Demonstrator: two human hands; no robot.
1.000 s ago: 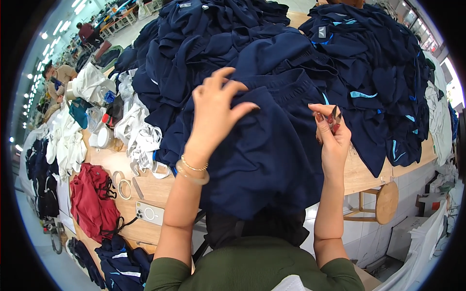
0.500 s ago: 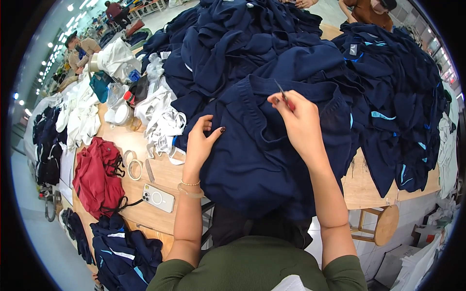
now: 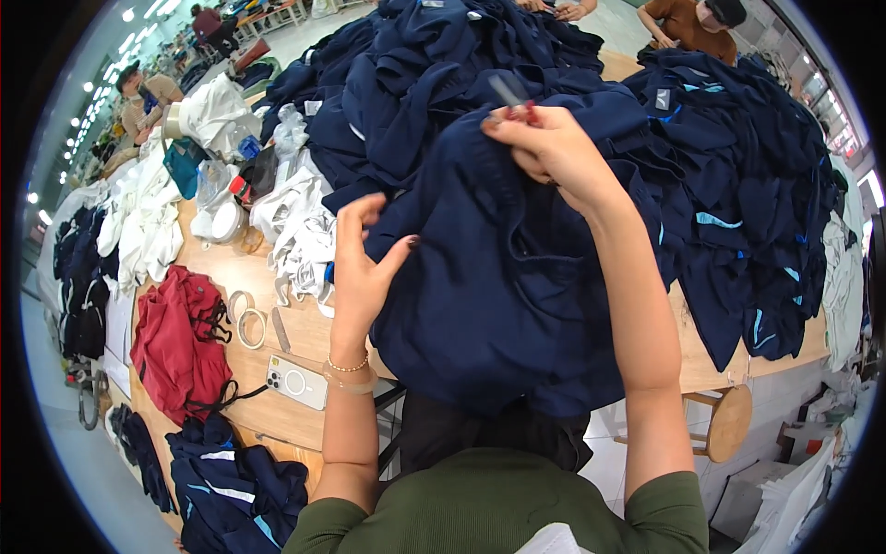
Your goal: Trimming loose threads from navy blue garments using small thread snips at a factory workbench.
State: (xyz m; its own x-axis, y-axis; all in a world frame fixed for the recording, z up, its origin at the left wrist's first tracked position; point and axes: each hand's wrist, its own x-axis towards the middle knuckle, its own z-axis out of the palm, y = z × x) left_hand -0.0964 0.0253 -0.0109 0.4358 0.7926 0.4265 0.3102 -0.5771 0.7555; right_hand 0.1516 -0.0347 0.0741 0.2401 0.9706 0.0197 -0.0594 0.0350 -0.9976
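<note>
A large navy garment [image 3: 517, 277] lies spread over the near edge of a wooden table [image 3: 277, 420], right in front of me. My right hand [image 3: 554, 152] reaches to its far edge, pinches the fabric there and grips a small grey tool [image 3: 508, 90] that sticks up past the fingers. My left hand [image 3: 365, 268] is at the garment's left edge with fingers apart and the thumb against the cloth. It holds nothing, and bracelets circle its wrist.
Heaps of navy garments with light-blue trim [image 3: 738, 185] cover the far and right table. On the left lie white garments [image 3: 148, 222], a red garment [image 3: 175, 346], tape rolls [image 3: 247, 323] and a phone [image 3: 297, 381]. A wooden stool [image 3: 729, 420] stands at right. Other people [image 3: 688, 18] work behind.
My right hand has swung from the right side up to the garment's far edge with the tool. My left hand has come down off the cloth to its left edge and opened.
</note>
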